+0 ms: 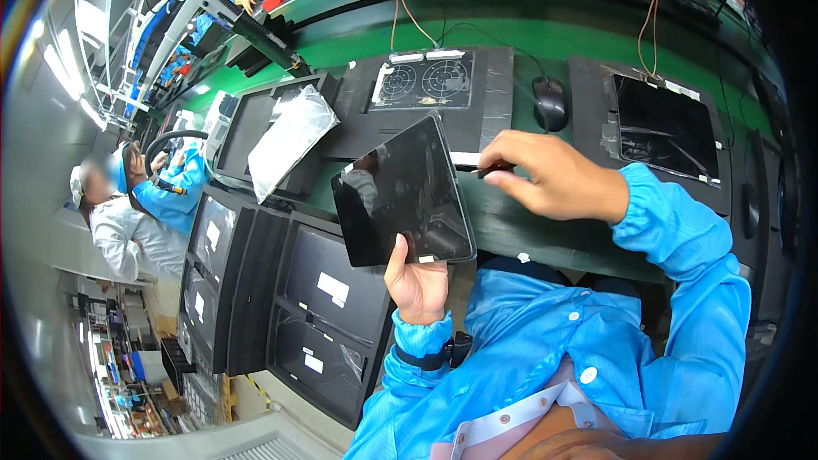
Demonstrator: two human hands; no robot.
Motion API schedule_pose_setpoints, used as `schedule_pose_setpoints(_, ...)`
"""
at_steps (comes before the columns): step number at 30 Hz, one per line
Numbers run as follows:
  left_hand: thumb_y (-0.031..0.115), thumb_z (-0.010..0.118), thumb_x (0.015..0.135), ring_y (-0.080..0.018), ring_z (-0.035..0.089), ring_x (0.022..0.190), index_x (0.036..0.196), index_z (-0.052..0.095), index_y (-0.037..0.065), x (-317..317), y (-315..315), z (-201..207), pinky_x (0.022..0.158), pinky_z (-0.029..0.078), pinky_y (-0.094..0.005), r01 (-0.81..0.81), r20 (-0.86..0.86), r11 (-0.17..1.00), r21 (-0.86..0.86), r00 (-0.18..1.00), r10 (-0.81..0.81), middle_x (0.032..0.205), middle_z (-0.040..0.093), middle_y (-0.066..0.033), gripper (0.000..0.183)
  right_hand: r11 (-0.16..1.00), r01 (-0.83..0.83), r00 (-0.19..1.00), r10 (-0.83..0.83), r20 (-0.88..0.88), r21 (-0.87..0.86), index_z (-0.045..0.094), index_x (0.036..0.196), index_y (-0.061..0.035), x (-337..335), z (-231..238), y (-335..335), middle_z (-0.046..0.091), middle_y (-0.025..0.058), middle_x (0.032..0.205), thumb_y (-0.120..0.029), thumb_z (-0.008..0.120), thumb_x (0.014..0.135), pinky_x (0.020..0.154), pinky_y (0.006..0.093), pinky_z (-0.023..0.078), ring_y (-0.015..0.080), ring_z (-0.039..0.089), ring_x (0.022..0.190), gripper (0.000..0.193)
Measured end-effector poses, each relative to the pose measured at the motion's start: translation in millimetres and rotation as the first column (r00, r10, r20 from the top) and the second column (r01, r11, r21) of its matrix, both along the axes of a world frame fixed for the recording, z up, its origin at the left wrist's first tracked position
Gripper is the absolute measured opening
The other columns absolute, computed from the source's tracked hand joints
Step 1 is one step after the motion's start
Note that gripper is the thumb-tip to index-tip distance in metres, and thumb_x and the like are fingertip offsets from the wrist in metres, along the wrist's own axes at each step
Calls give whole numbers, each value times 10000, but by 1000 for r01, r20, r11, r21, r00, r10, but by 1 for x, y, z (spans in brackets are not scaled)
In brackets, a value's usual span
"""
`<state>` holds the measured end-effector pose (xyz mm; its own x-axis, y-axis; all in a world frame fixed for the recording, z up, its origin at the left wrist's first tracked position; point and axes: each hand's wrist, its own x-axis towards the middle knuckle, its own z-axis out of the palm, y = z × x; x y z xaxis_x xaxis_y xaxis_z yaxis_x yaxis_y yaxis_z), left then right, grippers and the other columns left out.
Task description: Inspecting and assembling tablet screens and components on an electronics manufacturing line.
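Note:
My left hand holds a black tablet by its near edge, thumb on the glass and the other fingers underneath. The tablet is tilted up above the green bench, and its glossy dark screen reflects the room. Small pale tabs sit at its edges. Just past its right edge, my right hand is closed in a pinch on a small slim black piece. Its tip points at the tablet's side; its kind is too small to make out, and I cannot tell whether it touches.
A white plastic sleeve lies on black trays at left. Black foam trays holding dark panels stand below it. Beyond are a test-pattern panel, a mouse and another tablet. Co-workers are at left.

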<state>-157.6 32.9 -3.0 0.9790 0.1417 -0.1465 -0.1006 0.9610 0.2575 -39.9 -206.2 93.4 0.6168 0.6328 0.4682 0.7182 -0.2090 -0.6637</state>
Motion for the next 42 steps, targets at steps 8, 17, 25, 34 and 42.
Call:
schedule_pose_setpoints(8, 110, 510, 1024, -290, 550, 1295, 1369, 545, 39, -1, -13, 10, 1131, 421, -480, 13, -20, 1000, 14, 1000, -13, 1393, 592, -125, 354, 997, 70, 995, -72, 68, 41, 684, 1014, -29, -5, -8, 2, 686, 111, 909, -111, 733, 876, 738, 389, 504, 303, 650, 853, 168)
schedule_pose_setpoints(17, 112, 522, 1023, -279, 561, 1284, 1372, 539, 43, 2, -24, 18, 1116, 435, -471, -11, 26, 978, 207, 1000, 6, 1375, 602, -121, 356, 997, 12, 1000, -10, 23, -74, 688, 993, -35, 0, 0, -8, 686, 122, 893, -125, 714, 886, 755, 391, 507, 314, 653, 837, 143)
schedule_pose_setpoints(25, 135, 567, 1013, -278, 612, 1176, 1278, 554, -8, 69, -31, 32, 1056, 477, -458, 171, -79, 924, 341, 985, -153, 1255, 637, -139, 301, 949, 265, 946, -221, 237, -172, 677, 1061, -23, 31, -13, -23, 686, 172, 967, -349, 694, 903, 884, 439, 470, 358, 640, 934, 363)
schedule_pose_setpoints(34, 109, 609, 981, -271, 673, 944, 1072, 635, 8, 206, 8, -11, 840, 573, -430, 450, -124, 860, 243, 893, -432, 1061, 686, -124, 138, 890, 413, 842, -293, 453, -193, 689, 1107, -25, 64, -44, -9, 621, 159, 1079, -539, 781, 770, 987, 466, 411, 321, 598, 1031, 621)
schedule_pose_setpoints(42, 232, 545, 1021, -348, 549, 1284, 1433, 326, -91, 145, -15, 27, 1074, 485, -468, 255, -327, 832, 492, 940, -94, 1410, 472, -283, 568, 886, 421, 847, -307, 433, -194, 705, 1129, -44, 92, -58, -1, 594, 139, 1138, -486, 830, 731, 965, 453, 429, 348, 554, 1044, 607)
